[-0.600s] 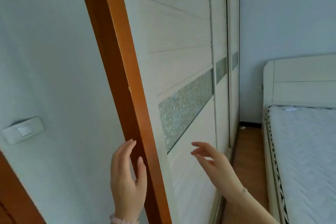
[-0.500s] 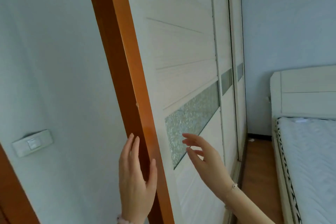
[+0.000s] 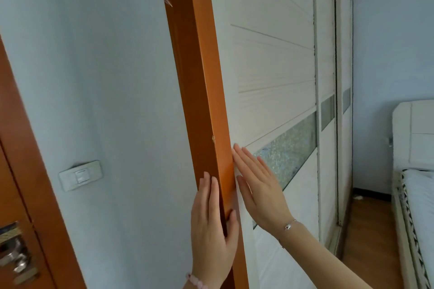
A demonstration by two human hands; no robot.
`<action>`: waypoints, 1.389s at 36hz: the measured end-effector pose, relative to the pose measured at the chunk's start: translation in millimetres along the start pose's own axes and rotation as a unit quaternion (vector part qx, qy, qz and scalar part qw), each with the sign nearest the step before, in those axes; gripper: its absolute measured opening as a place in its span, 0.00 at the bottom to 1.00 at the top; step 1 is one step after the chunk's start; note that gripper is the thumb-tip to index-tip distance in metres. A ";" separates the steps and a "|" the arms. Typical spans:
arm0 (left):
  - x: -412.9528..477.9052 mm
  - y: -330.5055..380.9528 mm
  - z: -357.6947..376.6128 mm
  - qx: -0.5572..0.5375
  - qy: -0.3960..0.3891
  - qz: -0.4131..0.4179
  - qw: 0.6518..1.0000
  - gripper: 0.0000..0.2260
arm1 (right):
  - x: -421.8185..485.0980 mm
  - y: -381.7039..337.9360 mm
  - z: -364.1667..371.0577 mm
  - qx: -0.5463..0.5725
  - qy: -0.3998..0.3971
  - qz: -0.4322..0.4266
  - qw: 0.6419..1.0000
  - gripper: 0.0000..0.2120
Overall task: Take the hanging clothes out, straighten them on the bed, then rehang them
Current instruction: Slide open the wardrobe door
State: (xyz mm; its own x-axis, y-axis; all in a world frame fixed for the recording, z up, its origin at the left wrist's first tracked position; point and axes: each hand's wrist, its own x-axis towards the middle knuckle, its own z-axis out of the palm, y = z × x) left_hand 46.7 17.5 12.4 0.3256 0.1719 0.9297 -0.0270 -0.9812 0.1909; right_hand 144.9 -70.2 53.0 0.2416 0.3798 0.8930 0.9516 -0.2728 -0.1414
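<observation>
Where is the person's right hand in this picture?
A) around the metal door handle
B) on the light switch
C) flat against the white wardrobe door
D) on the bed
C: the right hand lies with straight fingers flat on the white wardrobe door, beside the orange frame where the left hand rests.

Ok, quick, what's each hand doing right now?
Left hand: open, straight fingers resting on the orange frame.
Right hand: open, flat against the white sliding door.
</observation>
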 end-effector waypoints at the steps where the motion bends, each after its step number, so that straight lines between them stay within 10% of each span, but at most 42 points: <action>1: -0.7 0.1 0.6 -0.004 0.000 -0.004 1.000 0.30 | -0.4 1.7 1.4 -0.018 0.000 -0.003 1.000 0.24; 32: -6.1 20.4 2.4 0.012 0.072 -0.047 0.996 0.24 | 14.5 61.2 12.3 0.064 0.056 -0.008 0.996 0.28; 39: -19.5 53.2 52.5 0.073 0.060 0.032 0.995 0.10 | 23.9 110.2 13.8 0.081 0.052 -0.019 0.995 0.28; 44: -15.4 54.2 120.5 0.023 0.020 -0.023 0.999 0.15 | 32.7 151.5 16.9 0.085 0.053 -0.021 0.995 0.28; 50: 0.1 51.3 200.2 -0.109 -0.118 -0.303 0.940 0.27 | 43.3 206.3 20.9 0.093 0.043 -0.018 0.995 0.27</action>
State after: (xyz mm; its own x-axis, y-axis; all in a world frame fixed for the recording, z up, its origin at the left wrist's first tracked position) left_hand 234.5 -50.3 -40.7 0.5430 0.6433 0.5397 0.0462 -0.6647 0.7457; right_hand 355.7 -91.5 53.5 0.1963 0.3072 0.9312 0.9802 -0.0883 -0.1775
